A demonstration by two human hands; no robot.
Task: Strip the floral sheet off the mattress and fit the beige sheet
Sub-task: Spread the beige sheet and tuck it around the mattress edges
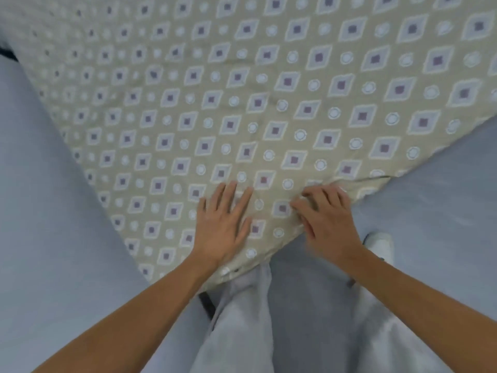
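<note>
A beige sheet printed with diamonds and circles covers the mattress, whose near corner points toward me. My left hand lies flat on the sheet near that corner, fingers straight and spread. My right hand rests on the sheet's right edge beside the corner, its fingers curled into the bunched fabric there. No floral sheet is in view.
Pale bluish floor lies on both sides of the mattress corner. My light trouser legs and a white shoe stand right at the corner. A dark strip shows under the corner.
</note>
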